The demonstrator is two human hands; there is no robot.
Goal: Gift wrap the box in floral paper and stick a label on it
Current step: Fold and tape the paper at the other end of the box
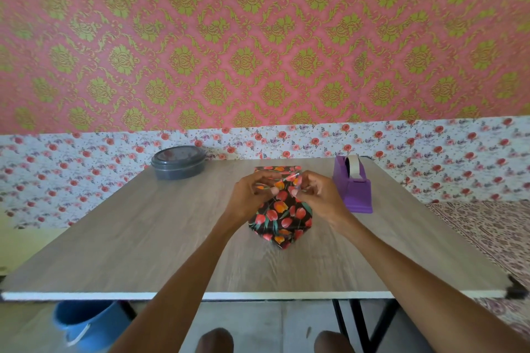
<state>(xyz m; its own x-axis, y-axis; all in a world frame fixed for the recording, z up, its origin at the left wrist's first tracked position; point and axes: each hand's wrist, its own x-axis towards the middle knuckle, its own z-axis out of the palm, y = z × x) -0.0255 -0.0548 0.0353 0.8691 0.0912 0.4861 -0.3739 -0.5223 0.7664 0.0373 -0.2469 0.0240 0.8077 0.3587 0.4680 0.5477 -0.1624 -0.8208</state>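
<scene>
A box wrapped in black paper with red and orange tulips (282,219) stands on end on the wooden table (143,238), a little right of centre. My left hand (249,195) and my right hand (318,195) meet over its top end. The fingers of both pinch the folded paper flaps there. The label is not in view. The box's top face is mostly hidden behind my fingers.
A purple tape dispenser (353,185) sits right of the box, close to my right hand. A dark round lidded container (178,162) stands at the table's back left. A blue bucket (86,324) is on the floor under the front left edge.
</scene>
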